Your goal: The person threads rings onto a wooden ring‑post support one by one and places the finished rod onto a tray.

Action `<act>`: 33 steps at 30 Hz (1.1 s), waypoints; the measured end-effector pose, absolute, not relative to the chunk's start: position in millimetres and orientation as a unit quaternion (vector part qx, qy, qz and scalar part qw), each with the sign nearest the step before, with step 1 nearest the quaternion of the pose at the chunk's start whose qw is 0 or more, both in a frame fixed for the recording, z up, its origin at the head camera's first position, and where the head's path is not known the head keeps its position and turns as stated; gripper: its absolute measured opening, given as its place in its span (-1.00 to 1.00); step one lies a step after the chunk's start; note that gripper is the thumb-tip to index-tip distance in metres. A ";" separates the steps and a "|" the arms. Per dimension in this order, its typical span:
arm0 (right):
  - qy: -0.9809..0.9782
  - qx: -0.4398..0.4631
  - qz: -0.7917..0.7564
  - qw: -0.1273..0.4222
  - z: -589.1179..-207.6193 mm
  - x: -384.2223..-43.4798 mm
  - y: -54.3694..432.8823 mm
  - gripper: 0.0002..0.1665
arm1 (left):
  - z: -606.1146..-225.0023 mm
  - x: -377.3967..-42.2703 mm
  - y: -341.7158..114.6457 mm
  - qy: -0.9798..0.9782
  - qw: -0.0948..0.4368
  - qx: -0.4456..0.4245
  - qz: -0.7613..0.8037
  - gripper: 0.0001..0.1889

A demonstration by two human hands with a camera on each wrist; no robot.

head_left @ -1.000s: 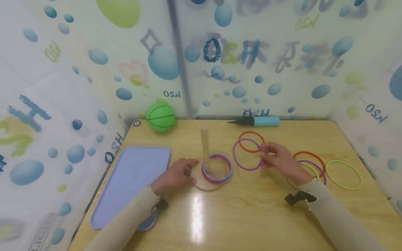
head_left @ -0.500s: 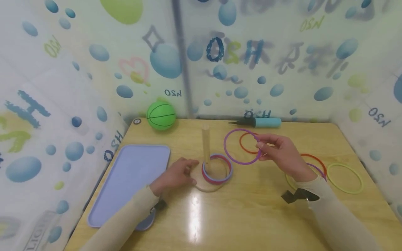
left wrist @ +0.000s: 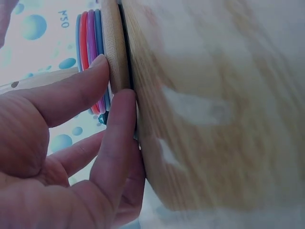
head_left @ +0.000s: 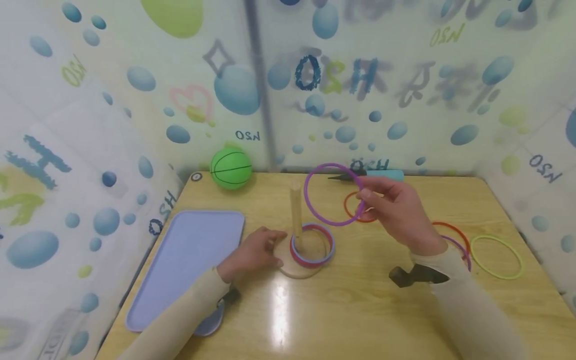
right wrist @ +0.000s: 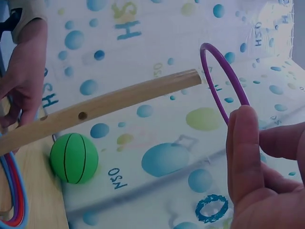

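Observation:
A round wooden base with an upright peg (head_left: 295,210) stands mid-table. Several stacked rings (head_left: 312,263), in blue, red and purple, lie around the peg's foot. My left hand (head_left: 252,252) holds the base's left edge, the fingertips right at its rim (left wrist: 119,52). A purple ring (head_left: 310,210) is pinched between the thumb and fingers of my right hand (head_left: 398,212), up off the table and to the right of the peg. In the right wrist view the ring stands tilted, just beyond the peg's top end, apart from it.
A red ring (head_left: 348,212) lies behind the right hand. Further right are another red ring (head_left: 456,231), a purple ring (head_left: 465,252) and a yellow ring (head_left: 497,257). A lilac tray (head_left: 193,255) lies left; a green ball (head_left: 231,168) and a blue pump (head_left: 384,175) sit at the back.
My right hand has lifted the purple ring and carried it leftward, closer to the peg. The left hand has stayed at the base.

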State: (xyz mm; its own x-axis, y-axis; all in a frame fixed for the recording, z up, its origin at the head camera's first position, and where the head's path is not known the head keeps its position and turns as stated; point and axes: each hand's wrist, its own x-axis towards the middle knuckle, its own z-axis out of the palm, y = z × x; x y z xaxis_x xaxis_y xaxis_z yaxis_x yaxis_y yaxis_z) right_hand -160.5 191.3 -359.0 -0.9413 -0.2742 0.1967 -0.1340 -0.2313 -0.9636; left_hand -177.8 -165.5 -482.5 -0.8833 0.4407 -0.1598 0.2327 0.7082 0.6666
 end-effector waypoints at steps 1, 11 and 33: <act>0.607 -0.174 -0.774 0.044 -357.8 -161.4 187.2 -0.66 | -482.4 -177.3 -165.9 0.912 0.155 0.185 0.331 -0.16; 0.668 -0.149 -0.727 0.062 -363.0 -172.6 150.2 -0.69 | -481.9 -174.8 -166.0 0.912 0.156 0.197 0.324 -0.15; 0.718 -0.100 -0.676 0.129 -429.6 -175.9 158.2 -0.51 | -480.8 -178.1 -165.8 0.906 0.165 0.193 0.338 -0.11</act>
State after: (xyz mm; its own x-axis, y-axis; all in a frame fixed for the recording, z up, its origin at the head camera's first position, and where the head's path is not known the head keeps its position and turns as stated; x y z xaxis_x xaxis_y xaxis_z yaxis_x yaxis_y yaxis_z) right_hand -175.9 158.2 -429.6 -0.9469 -0.3175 -0.0502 0.0311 0.0649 -0.9974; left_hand -178.1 -165.8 -480.8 -0.8712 0.4607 -0.1698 0.2373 0.6979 0.6757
